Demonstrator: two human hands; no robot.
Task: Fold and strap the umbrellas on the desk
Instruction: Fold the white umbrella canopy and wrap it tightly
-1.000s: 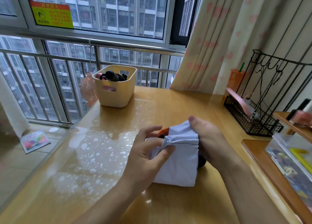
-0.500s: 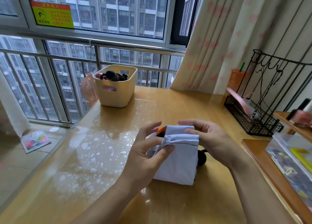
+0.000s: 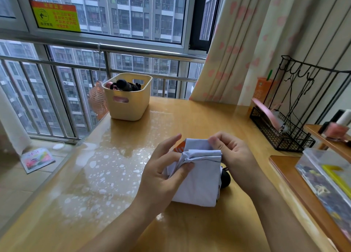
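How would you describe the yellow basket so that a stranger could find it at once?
Start at the big window with the metal railing. At the far left corner of the wooden desk, just before that railing, stands the basket. It is the only pale yellow plastic tub, with an oval handle slot and dark things inside, unlike the black wire rack on the right.

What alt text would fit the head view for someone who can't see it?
Two hands gather the white fabric of a folded umbrella on a glossy wooden desk: the left hand pinches the bunched pleats, the right hand pinches the top edge. A yellow basket stands farther back by the window, a black wire rack at the right.
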